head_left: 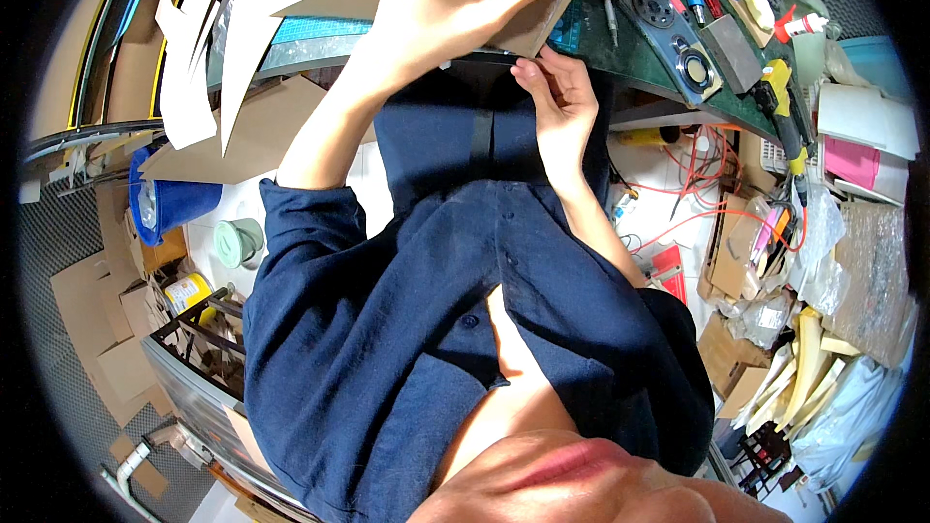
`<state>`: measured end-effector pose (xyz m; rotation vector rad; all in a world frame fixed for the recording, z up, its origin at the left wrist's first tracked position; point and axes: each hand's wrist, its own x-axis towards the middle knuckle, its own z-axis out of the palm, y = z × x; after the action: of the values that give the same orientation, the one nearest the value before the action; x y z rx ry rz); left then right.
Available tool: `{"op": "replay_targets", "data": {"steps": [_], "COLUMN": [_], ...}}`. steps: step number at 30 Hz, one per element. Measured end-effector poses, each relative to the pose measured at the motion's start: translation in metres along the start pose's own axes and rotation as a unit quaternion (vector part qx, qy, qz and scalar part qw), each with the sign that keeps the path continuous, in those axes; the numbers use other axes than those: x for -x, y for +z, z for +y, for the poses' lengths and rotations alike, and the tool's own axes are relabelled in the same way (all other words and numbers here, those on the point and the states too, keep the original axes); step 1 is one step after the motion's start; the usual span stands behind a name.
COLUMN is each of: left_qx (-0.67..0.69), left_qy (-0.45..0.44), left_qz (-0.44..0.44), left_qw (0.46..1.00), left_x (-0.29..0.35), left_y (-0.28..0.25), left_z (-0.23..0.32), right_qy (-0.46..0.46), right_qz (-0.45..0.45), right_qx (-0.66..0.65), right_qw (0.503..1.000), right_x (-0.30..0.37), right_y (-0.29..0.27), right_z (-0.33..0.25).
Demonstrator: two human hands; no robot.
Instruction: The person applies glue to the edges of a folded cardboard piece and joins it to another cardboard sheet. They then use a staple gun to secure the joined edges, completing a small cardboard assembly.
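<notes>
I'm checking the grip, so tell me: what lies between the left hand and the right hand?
A brown, cardboard-like piece lies between the left hand and the right hand, as the head view shows.

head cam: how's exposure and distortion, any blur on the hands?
Head view: hard light whitens the left hand and forearm, shadow darkens the area under the bench; fisheye bends the bench edge, with black corners; no obvious motion blur on the right hand or left.

And it's matt brown board [520, 34] up top, cardboard by its look; smooth, pale card strips [184, 82] here, a plastic-looking teal mat [325, 31] there! Navy shirt [387, 329], soft matt cloth. Smooth blue plastic, that bucket [199, 199], and crinkled, glossy clear film [821, 228]!
</notes>
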<state>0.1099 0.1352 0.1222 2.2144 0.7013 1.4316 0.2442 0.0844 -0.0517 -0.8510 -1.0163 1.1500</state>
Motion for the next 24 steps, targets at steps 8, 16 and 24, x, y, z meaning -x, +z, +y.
{"op": "replay_targets", "data": {"steps": [8,16,24], "left_qx": [0.027,-0.026,-0.099], "left_qy": [0.015,0.013,-0.001], "left_qz": [0.036,0.023,0.011], "left_qw": [0.999,0.999,0.995], "left_x": [0.003,0.005,0.004], "left_y": [0.019,0.015,0.014], "left_z": [0.008,0.003,0.011], "right_qy": [-0.039,-0.052,-0.079], "right_qz": [-0.007,0.034,0.063], "right_qx": [0.08,0.025,0.044], "right_qw": [0.996,0.998,0.994], "right_x": [-0.001,0.001,0.003], "right_y": [-0.023,-0.015,-0.01], "right_z": [-0.003,0.011,0.018]}}
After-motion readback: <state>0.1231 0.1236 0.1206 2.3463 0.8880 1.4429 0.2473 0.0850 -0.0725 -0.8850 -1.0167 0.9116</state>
